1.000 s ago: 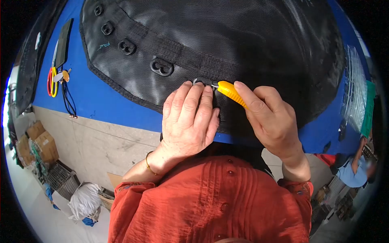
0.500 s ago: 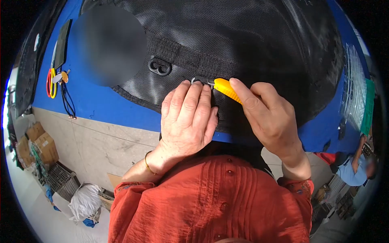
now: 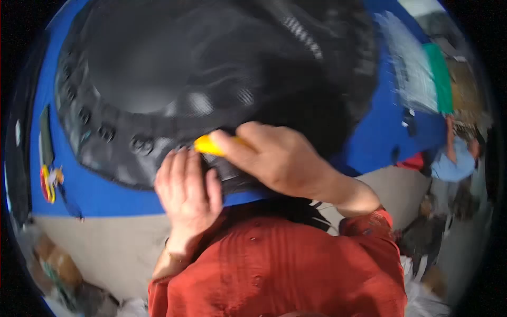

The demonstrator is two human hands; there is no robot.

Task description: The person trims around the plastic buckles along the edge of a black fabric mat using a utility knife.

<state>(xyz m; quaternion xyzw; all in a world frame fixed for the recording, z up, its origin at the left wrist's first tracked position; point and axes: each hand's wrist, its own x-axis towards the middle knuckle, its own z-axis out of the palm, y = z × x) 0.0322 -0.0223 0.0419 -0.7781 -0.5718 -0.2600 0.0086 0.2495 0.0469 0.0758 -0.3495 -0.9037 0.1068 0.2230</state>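
W/ R-hand grip (image 3: pixel 282 161) closed round yellow tool (image 3: pixel 206 146), steady black cloth (image 3: pixel 306 95) under your flat L hand (image 3: pixel 187 193), fingertips (image 3: pixel 180 155) clear of tool.

The right hand (image 3: pixel 285 158) has turned, its back now more upward and its forearm flatter, and has closed in on the left hand (image 3: pixel 187 190). The yellow cutter (image 3: pixel 207 146) lies more level, its front end nearer the left fingertips. The left thumb stands farther out. The view has shifted and blurred: the scissors (image 3: pixel 50 186) appear lower, the green sheet (image 3: pixel 439 79) higher.
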